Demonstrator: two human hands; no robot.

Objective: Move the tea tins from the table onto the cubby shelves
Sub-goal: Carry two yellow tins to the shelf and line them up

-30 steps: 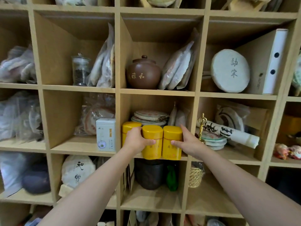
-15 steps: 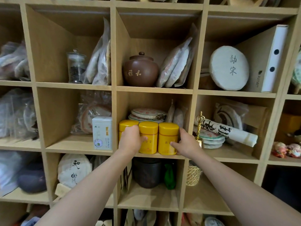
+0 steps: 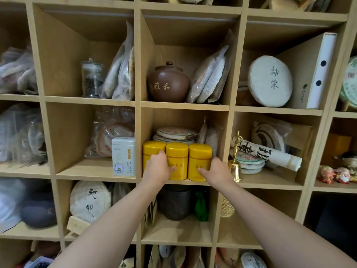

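Tins pushed deeper | 3 yellow tins [image 3: 177, 161] in cubby [image 3: 185, 183] | 2 hands: left [image 3: 158, 168], right [image 3: 216, 171] cupping row's ends

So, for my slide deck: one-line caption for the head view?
Both hands press three yellow tea tins into a cubby shelf.

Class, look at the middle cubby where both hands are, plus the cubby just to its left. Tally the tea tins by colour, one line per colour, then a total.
Yellow tins: 3, left, middle, right, side by side at the cubby's front edge, left hand and right hand on them
White tins: 1, next cubby left
Total: 4
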